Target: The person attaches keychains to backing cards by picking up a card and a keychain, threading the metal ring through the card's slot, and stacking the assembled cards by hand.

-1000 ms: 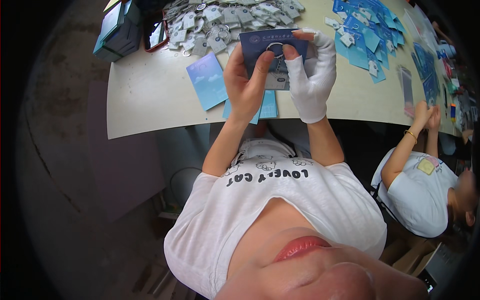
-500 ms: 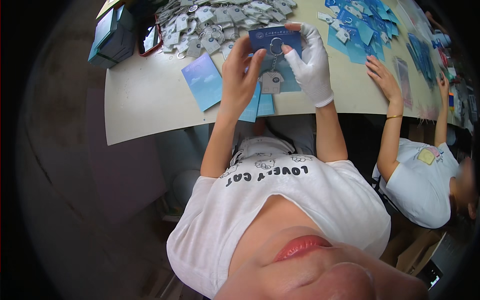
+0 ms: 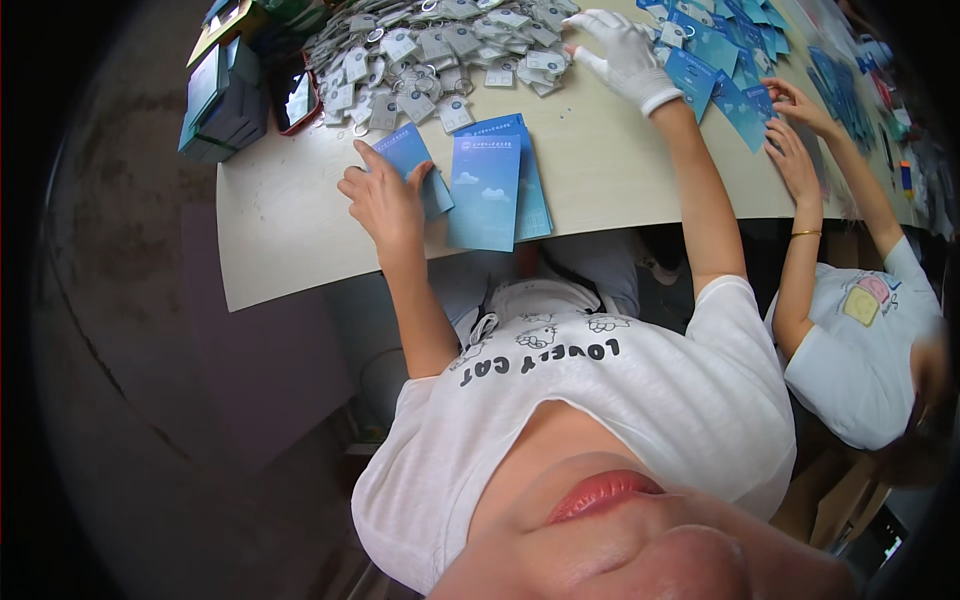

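Observation:
My left hand [image 3: 388, 205] rests on a blue card [image 3: 410, 158] on the table, its thumb and forefinger spread apart across it. Beside it, in front of me, lie overlapping blue cards [image 3: 484, 200] printed with small clouds. My right hand [image 3: 622, 62], in a white glove, reaches out over the table with fingers apart and nothing visible in them. It is between a heap of white shirt-shaped keychains [image 3: 440, 45] and a spread of blue cards [image 3: 692, 75], some carrying keychains.
A dark-rimmed phone [image 3: 297, 100] and a stack of blue-green cards or boxes [image 3: 222, 105] stand at the left. To the right, a co-worker's hands [image 3: 795, 150] hold a blue card. More blue strips or packets [image 3: 842, 95] lie beyond them.
The card with the keychain has left my hands. My right hand has moved away to the far right, and my left has come down leftward onto a card.

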{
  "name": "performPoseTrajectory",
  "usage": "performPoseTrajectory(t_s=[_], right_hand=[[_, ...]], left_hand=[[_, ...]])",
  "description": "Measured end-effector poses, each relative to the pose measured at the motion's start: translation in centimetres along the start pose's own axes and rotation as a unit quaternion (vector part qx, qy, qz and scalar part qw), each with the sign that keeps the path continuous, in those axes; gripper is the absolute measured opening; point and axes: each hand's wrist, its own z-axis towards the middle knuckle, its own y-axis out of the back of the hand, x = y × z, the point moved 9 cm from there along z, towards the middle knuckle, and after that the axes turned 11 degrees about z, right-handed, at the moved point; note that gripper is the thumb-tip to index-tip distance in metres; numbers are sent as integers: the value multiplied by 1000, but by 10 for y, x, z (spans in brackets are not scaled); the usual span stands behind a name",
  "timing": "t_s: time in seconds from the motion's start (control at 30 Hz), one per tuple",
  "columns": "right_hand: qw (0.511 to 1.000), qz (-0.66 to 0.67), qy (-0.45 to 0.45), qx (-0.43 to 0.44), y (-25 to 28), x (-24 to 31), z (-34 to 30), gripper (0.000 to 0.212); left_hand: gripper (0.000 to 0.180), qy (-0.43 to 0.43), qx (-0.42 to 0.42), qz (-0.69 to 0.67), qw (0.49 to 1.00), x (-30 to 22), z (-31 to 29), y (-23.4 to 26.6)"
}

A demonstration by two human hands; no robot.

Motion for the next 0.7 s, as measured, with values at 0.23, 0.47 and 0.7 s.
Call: performPoseTrajectory(t_s=[0.23,0.47,0.7], right_hand=[[990,140,0,-15,-15,25,60,41],[998,62,-2,-8,-48,-34,67,42],[998,49,35,-29,-40,-27,62,43]], left_hand=[[98,4,-4,-33,999,2,8,-4],[101,2,23,22,999,-15,2,1],[106,15,23,-80,996,3,14,-9]])
